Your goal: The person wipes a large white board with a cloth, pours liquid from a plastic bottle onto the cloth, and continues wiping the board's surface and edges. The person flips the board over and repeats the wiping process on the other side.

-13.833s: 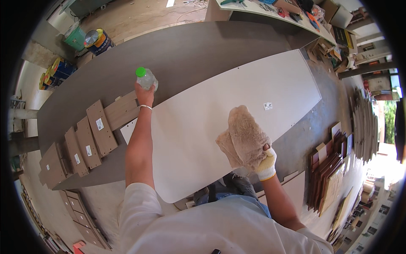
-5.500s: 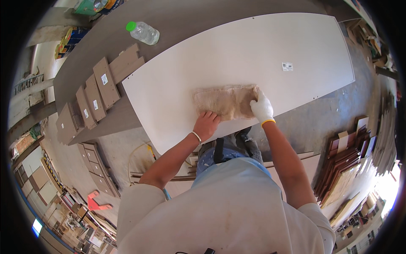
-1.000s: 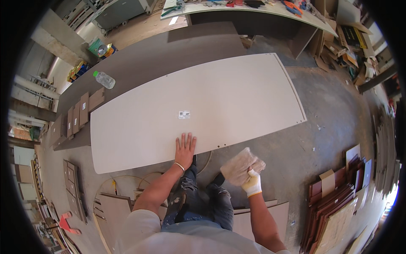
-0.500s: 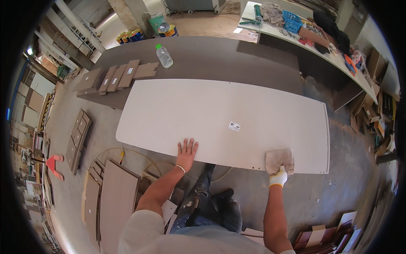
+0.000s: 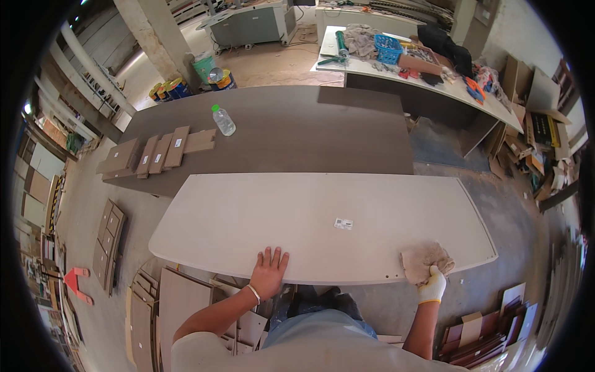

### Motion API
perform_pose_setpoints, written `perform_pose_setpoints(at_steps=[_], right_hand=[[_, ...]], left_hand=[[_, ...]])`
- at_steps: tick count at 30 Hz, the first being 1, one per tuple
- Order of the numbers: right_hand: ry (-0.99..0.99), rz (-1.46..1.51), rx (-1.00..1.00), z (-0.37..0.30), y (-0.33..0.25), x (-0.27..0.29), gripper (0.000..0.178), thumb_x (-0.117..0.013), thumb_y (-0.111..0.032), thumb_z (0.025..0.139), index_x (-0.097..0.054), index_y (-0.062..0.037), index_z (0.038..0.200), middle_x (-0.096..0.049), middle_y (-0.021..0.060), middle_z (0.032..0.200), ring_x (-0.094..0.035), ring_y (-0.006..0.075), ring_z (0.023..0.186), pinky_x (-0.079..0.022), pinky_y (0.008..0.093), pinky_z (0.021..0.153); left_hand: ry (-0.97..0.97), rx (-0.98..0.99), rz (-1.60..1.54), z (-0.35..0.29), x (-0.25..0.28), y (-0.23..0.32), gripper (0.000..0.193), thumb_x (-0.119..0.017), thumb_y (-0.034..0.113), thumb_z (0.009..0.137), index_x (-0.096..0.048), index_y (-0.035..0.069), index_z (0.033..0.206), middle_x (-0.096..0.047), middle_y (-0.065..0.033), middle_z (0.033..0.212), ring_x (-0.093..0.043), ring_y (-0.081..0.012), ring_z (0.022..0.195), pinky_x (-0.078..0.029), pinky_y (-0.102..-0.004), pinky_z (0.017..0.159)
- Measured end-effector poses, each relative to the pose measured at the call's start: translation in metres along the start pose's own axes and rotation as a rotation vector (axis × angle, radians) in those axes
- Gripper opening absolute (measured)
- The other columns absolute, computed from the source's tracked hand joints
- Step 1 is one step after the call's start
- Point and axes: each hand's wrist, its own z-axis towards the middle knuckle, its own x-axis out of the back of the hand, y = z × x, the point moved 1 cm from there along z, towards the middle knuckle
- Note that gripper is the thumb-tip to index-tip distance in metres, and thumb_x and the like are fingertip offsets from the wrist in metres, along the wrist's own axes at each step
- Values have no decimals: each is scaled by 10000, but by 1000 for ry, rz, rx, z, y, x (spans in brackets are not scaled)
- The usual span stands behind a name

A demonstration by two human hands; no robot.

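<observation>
A large pale panel (image 5: 279, 217) with a rounded left corner lies flat in front of me, partly over a brown table (image 5: 279, 136). My left hand (image 5: 268, 273) is bare, with a band at the wrist; it lies on the panel's near edge, fingers stretched out. At the near right edge my right hand (image 5: 432, 285), in a white glove, grips a brown cloth (image 5: 424, 260) that rests on the panel. A small label (image 5: 343, 224) sticks to the panel's middle. Two small holes show just left of the cloth.
A water bottle (image 5: 224, 120) with a green cap and several brown boards (image 5: 164, 152) stand on the table's far left. Beyond it, a cluttered workbench (image 5: 427, 80) carries a blue basket (image 5: 388, 49). Stacked panels (image 5: 176, 310) lean near my left side, dark boards (image 5: 474, 338) at lower right.
The view has tilted up, so the panel sits lower in the picture. My right hand and the cloth have moved slightly right along the near edge; the left hand stays on the panel.
</observation>
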Motion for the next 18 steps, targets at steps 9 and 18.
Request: perform_pose_setpoints(at_steps=[9,18], right_hand=[[-318,44,151,-57,-153,-103,506,-561,-69,1016,-476,-111,1513,-592,102,1443,-608,307,1291,-525,515,1076],[-428,193,371,-10,-182,-229,459,-606,-174,1015,-521,-111,1463,-601,101,1450,-602,327,1305,-479,564,1114]], left_hand=[[-34,-225,-204,92,175,-41,765,-736,105,640,-550,14,1377,-638,-233,1329,-645,-395,1195,-541,-456,987],[139,-108,-211,268,276,-150,438,-786,276,765,-591,50,1086,-687,-184,864,-676,-418,852,-512,-516,735]])
